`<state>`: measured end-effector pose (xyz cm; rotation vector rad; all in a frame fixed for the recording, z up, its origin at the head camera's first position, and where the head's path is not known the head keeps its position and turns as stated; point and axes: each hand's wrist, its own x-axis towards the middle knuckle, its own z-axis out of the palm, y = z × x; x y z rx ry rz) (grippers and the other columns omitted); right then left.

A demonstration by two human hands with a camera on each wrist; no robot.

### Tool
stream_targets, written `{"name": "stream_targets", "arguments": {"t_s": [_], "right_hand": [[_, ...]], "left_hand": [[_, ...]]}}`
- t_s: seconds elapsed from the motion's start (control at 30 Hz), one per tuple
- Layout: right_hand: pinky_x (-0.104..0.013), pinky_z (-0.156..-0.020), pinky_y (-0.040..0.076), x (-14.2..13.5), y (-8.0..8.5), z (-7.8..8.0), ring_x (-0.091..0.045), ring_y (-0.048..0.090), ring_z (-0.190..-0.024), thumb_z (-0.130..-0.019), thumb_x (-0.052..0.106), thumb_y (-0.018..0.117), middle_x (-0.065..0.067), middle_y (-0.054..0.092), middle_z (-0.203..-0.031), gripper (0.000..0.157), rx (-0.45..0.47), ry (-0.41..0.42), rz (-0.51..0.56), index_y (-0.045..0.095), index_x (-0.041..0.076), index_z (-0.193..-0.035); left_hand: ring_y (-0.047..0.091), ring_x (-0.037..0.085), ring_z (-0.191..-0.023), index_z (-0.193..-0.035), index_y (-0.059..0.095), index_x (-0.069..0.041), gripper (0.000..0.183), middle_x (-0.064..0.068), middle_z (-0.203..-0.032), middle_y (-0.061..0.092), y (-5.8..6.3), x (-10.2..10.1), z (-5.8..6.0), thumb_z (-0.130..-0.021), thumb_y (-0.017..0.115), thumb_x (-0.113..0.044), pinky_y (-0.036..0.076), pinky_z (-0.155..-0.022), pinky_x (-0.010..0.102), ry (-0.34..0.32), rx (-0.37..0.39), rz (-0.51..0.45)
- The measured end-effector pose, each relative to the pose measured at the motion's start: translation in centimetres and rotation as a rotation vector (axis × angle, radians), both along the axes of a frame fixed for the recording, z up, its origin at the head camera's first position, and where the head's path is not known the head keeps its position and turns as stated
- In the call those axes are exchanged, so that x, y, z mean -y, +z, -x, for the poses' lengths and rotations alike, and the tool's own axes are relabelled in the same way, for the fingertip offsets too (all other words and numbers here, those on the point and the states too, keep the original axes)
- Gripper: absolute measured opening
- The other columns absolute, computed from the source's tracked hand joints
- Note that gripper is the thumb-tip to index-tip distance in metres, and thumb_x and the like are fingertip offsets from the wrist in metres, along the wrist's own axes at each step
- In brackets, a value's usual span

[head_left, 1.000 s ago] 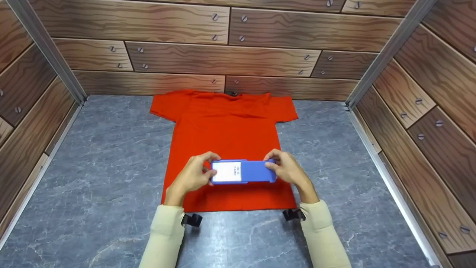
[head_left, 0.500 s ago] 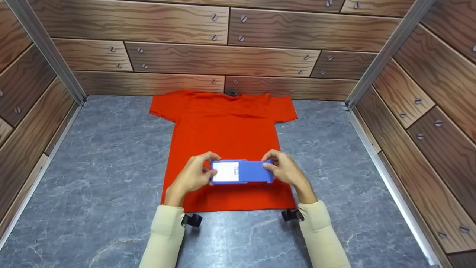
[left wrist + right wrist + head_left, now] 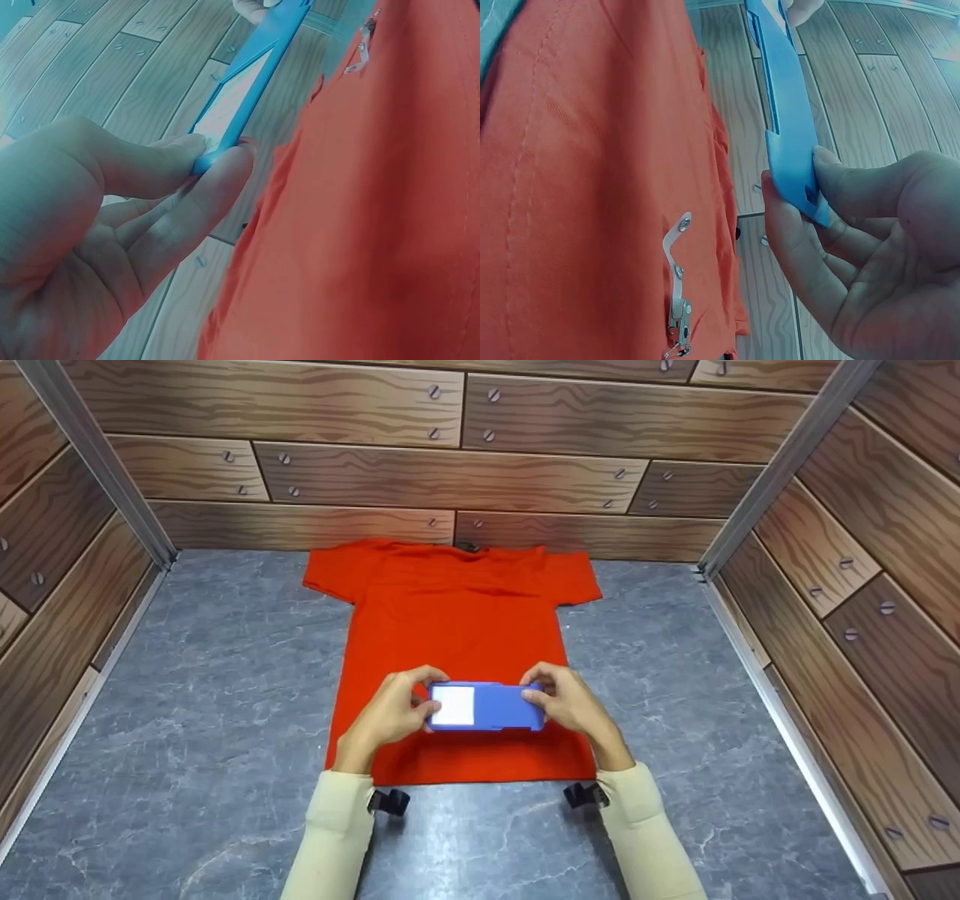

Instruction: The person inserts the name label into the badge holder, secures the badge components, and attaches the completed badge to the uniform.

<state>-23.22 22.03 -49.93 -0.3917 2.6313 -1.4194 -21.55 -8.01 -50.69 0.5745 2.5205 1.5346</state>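
A blue badge holder (image 3: 502,706) is held level over the red T-shirt (image 3: 457,630) in the head view. My left hand (image 3: 388,714) pinches its left end between thumb and fingers, beside a white card (image 3: 454,706) that shows in the frame. At the other end, my right hand (image 3: 571,703) pinches the sliding blue part, thumb on its face. That part covers the right portion of the card. The right wrist view shows the holder's slotted end (image 3: 811,193) between thumb and fingers. A clear strap with a metal clip (image 3: 679,307) appears against the red cloth there; the head view hides it.
The T-shirt lies spread on a grey marbled surface (image 3: 225,682), its collar by the back wall (image 3: 450,480). Wood-patterned panels (image 3: 832,660) enclose the sides, with metal strips at the corners. Small black cameras (image 3: 390,802) sit at both wrists.
My right hand has moved left with the sliding blue part, so less of the white card shows and its printed text is now covered. The left hand stays nearly still.
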Motion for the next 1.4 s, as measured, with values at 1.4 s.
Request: {"name": "stream_targets", "arguments": {"t_s": [1.4], "right_hand": [[-0.04,-0.062,0.064,-0.18,0.59,0.11,-0.018,0.068,-0.066,-0.099,0.009,0.067,-0.024,0.071,-0.106,0.024,0.11,0.025,-0.031,0.065,0.0,-0.121]], "left_hand": [[0.066,0.017,-0.067,-0.131,0.065,-0.01,0.036,0.014,-0.121,0.064,-0.03,0.52,0.16,-0.096,0.07,-0.002,0.061,-0.059,0.027,0.027,-0.037,0.014]]}}
